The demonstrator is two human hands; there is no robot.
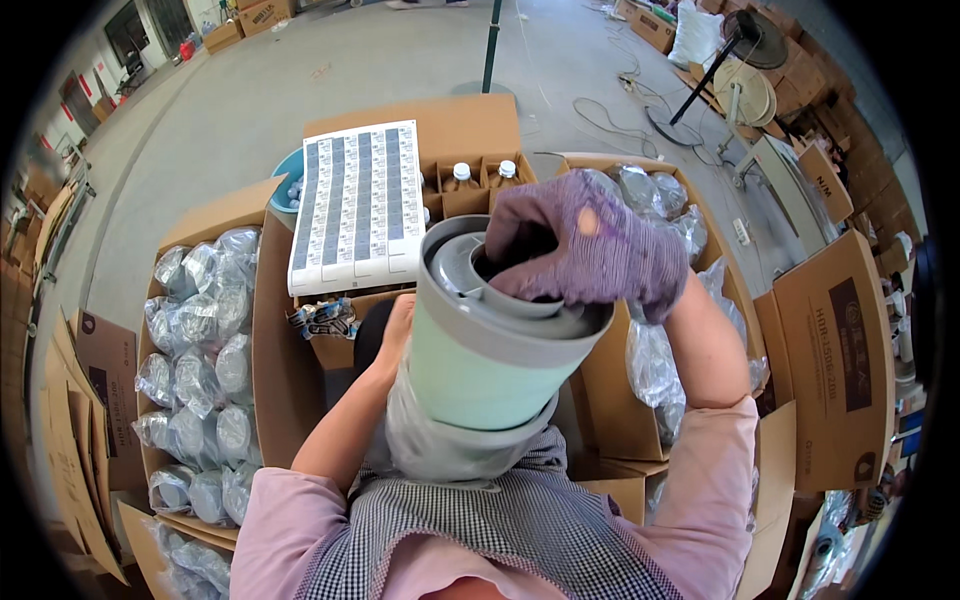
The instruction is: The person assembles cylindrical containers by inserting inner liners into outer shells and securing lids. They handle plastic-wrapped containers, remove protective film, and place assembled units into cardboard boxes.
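Note:
A large pale green canister (pixel 470 365) with a grey rim stands slightly tilted before my chest. Clear plastic wrapping (pixel 450 440) bunches around its lower part. My right hand (pixel 590 245), in a purple knitted glove with a hole on its back, reaches into the top. Its fingers are curled onto the grey round inner piece (pixel 459 262) set inside the rim, and the fingertips are partly hidden. My bare left hand (pixel 402 325) lies against the canister's left side; its fingers are out of sight behind it.
A printed label sheet (pixel 355 205) lies over an open carton beside capped bottles (pixel 461 178). Cartons of plastic-wrapped items (pixel 197 375) flank me on both sides. A blue basin (pixel 284 180) sits behind the sheet. Farther back are a thin pole (pixel 492 45), floor cables and a standing fan (pixel 755 38).

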